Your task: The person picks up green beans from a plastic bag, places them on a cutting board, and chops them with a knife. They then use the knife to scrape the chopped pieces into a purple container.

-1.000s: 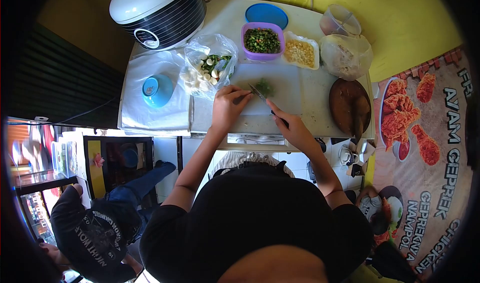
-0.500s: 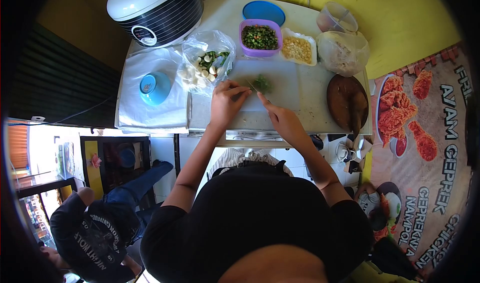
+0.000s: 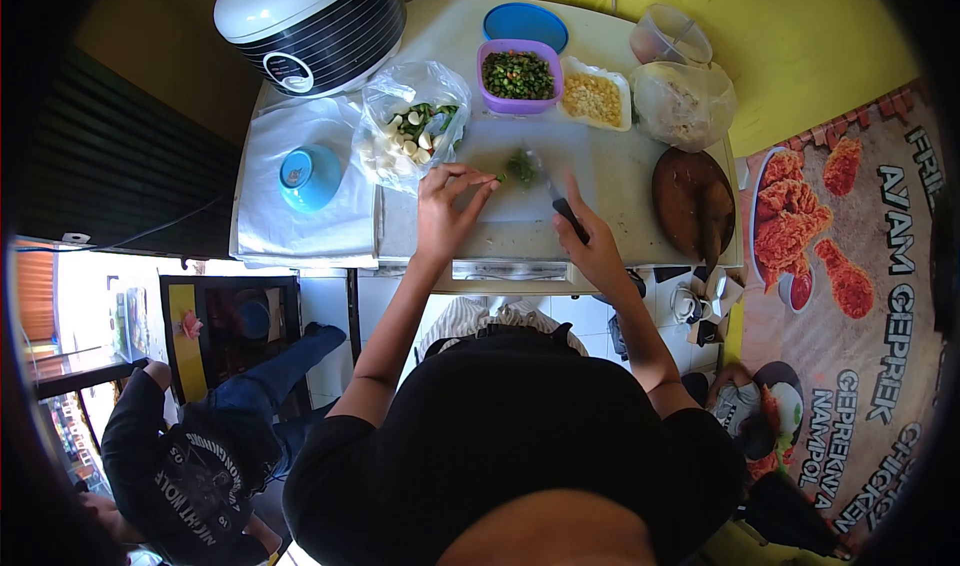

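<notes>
My left hand [image 3: 450,211] is closed in a pinch over the left part of the pale cutting board [image 3: 572,144]. Between thumb and fingertips sits a small piece of green chili [image 3: 502,178]. My right hand [image 3: 592,248] grips the black handle of a knife [image 3: 570,220], its blurred blade pointing away from me above the board. Beside the blade lies a small heap of chopped green bits [image 3: 521,169]. Left of the board, an open plastic bag [image 3: 372,156] holds garlic cloves and green pieces.
Behind the board stand a purple tub of chopped greens [image 3: 545,108], a tray of chopped pale bits [image 3: 592,98] and a blue lid [image 3: 525,26]. A brown stone mortar [image 3: 680,201] is at right. At left are a blue bowl [image 3: 318,176] and a rice cooker [image 3: 320,36].
The knife has moved right, away from my left fingertips, and its blade has turned to point away from me. My left hand stays nearly in place, with the green piece now showing.
</notes>
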Available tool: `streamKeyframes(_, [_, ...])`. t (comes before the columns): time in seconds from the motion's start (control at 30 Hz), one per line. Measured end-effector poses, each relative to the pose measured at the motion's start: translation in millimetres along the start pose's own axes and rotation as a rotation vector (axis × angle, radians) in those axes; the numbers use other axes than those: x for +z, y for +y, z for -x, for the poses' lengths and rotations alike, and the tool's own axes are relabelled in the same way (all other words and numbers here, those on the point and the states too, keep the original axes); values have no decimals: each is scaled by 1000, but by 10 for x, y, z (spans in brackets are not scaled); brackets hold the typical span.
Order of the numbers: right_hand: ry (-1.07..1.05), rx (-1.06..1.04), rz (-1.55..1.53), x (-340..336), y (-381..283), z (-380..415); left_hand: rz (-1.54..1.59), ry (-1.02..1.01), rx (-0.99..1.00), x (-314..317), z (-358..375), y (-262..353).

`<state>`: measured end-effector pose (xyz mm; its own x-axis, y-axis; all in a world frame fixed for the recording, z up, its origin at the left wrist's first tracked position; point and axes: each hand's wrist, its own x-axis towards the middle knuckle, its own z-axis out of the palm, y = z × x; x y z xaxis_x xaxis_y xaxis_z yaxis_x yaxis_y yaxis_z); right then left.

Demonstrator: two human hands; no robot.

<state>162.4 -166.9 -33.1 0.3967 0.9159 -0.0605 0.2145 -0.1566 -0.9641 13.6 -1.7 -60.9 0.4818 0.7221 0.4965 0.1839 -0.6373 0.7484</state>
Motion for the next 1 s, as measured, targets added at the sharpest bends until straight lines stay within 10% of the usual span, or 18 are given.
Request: streamKeyframes(1.0, [83, 142, -306, 84, -113, -490, -112, -61, 168, -74, 35, 82])
